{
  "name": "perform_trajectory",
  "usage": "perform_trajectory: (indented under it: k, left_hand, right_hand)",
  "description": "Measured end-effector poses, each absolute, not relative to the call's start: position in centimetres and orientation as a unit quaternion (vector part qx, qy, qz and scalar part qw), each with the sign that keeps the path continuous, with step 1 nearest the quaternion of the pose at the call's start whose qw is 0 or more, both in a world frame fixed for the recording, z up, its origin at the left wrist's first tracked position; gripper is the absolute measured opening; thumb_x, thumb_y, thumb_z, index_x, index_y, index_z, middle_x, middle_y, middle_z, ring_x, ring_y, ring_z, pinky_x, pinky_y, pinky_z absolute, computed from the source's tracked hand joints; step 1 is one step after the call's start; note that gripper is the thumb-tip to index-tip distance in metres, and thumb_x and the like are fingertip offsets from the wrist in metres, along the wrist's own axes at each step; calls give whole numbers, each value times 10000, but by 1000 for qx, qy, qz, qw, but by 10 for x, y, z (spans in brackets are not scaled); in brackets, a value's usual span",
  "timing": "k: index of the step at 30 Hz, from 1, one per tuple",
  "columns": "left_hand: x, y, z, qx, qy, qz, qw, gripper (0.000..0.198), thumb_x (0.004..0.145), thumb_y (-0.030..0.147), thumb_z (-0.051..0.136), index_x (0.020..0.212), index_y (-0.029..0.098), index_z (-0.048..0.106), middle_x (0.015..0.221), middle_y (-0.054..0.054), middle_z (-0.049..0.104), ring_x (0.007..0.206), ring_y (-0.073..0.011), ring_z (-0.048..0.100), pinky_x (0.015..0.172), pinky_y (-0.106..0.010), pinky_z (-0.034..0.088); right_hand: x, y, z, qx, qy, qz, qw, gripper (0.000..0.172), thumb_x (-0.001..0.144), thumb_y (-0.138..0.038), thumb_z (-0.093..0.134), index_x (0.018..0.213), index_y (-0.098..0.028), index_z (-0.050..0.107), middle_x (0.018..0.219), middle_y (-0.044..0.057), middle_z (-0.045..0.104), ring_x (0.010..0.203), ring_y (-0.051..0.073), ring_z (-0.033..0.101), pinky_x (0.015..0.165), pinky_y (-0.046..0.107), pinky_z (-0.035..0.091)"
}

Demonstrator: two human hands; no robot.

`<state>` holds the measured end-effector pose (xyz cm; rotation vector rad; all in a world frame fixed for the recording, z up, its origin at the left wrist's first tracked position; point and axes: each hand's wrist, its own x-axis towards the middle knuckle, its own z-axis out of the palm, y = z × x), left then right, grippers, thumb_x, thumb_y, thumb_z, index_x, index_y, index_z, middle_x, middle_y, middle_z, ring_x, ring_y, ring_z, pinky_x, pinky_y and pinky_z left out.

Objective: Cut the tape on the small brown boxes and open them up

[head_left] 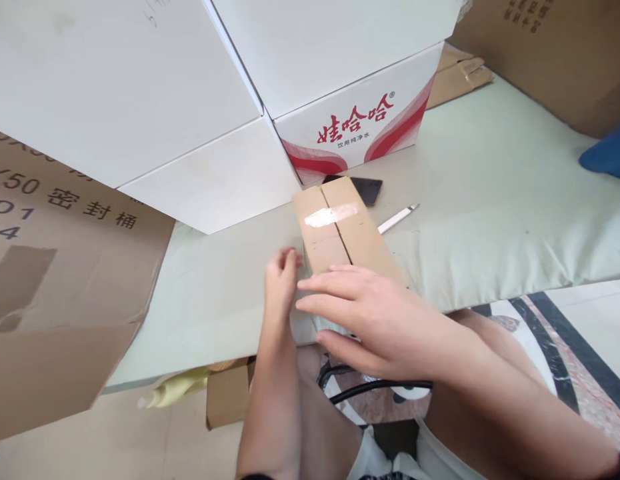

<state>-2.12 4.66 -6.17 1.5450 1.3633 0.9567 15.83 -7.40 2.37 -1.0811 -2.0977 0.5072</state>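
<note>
A small closed cardboard box (pixel 373 243) lies on the pale green cloth, with a strip of clear tape across the seam of its flaps near the far end. Over its near end is my right hand (pixel 360 307), fingers stretched out and apart, holding nothing; whether it touches the box I cannot tell. Beside the box's near left edge, my left hand (pixel 281 277) is closed with its fingers curled together, slightly blurred. What it holds, if anything, is hidden. A white box cutter (pixel 399 219) lies just right of the box. Behind it a dark phone (pixel 369 190) is partly covered.
Stacked white cartons (pixel 360 137) stand at the back, one with red lettering. A large brown carton (pixel 55 280) rises at the left, another (pixel 565 60) at the back right. A blue object (pixel 607 153) sits at the right edge. Below the table edge are a yellow bottle (pixel 177 389) and a cardboard box (pixel 227 397).
</note>
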Motion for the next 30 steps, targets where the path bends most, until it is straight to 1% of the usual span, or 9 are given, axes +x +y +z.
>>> perform_trajectory:
  k: [3, 8, 11, 13, 15, 18, 20, 26, 30]
  left_hand:
    - [-24, 44, -42, 654, 476, 457, 371, 382, 984, 498, 548, 1247, 243, 657, 1407, -97, 648, 1383, -276, 563, 1159, -452, 471]
    - [-16, 40, -34, 814, 315, 383, 304, 419, 1011, 562, 504, 1130, 256, 763, 1392, -81, 677, 1470, -312, 478, 1244, -554, 370]
    - [-12, 41, -40, 827, 314, 366, 290, 423, 1011, 562, 515, 1166, 253, 758, 1397, -89, 678, 1486, -308, 457, 1257, -588, 335]
    - [-12, 43, -43, 823, 312, 378, 289, 429, 1014, 561, 510, 1169, 246, 758, 1386, -92, 684, 1476, -304, 468, 1259, -586, 333]
    - [-13, 43, -45, 819, 307, 390, 289, 424, 1019, 550, 507, 1165, 242, 760, 1378, -93, 689, 1467, -300, 477, 1257, -587, 335]
    - [-15, 43, -46, 819, 306, 391, 289, 421, 1019, 545, 507, 1174, 245, 758, 1386, -94, 684, 1464, -305, 480, 1254, -603, 334]
    - [-16, 43, -46, 820, 308, 387, 287, 433, 1018, 558, 497, 1177, 252, 758, 1390, -95, 681, 1464, -311, 478, 1255, -615, 325]
    - [-11, 37, -46, 834, 289, 386, 268, 471, 1026, 568, 457, 1215, 240, 737, 1411, -106, 658, 1468, -307, 466, 1260, -607, 317]
    - [-4, 27, -42, 854, 281, 362, 247, 489, 1026, 561, 430, 1262, 239, 712, 1444, -114, 626, 1487, -331, 433, 1252, -632, 313]
  right_hand:
    - [144, -68, 15, -363, -804, 194, 429, 243, 976, -183, 466, 1016, -173, 705, 1017, 87, 781, 914, 211, 716, 823, 378, 586]
    - [142, -71, 15, -281, -731, 169, 599, 178, 950, -148, 504, 879, -220, 650, 814, 22, 746, 737, 150, 685, 699, 298, 577]
    - [170, -61, 2, -452, -587, 122, 660, 215, 978, -175, 471, 908, -262, 654, 800, 3, 711, 710, 154, 667, 674, 298, 569]
    - [197, -47, -20, -642, -460, 73, 609, 295, 993, -208, 404, 998, -261, 694, 906, 49, 718, 763, 195, 675, 715, 356, 573]
    - [222, -33, -49, -764, -450, 87, 453, 321, 930, -200, 462, 1112, -240, 723, 1165, 119, 703, 932, 263, 698, 814, 434, 574]
    - [244, -22, -81, -822, -497, 154, 230, 456, 859, -187, 523, 1265, -266, 714, 1534, 140, 496, 1106, 350, 680, 856, 511, 570]
    - [247, -22, -89, -825, -513, 163, 173, 455, 883, -205, 492, 1269, -296, 716, 1594, 107, 439, 1096, 344, 685, 817, 501, 573]
    - [244, -16, -78, -839, -500, 129, 172, 367, 962, -249, 407, 1171, -252, 709, 1241, 148, 695, 951, 316, 688, 749, 458, 529]
    - [251, -17, -60, -804, -424, 16, 416, 320, 939, -331, 513, 1225, -231, 616, 1132, 119, 710, 837, 245, 668, 734, 403, 525]
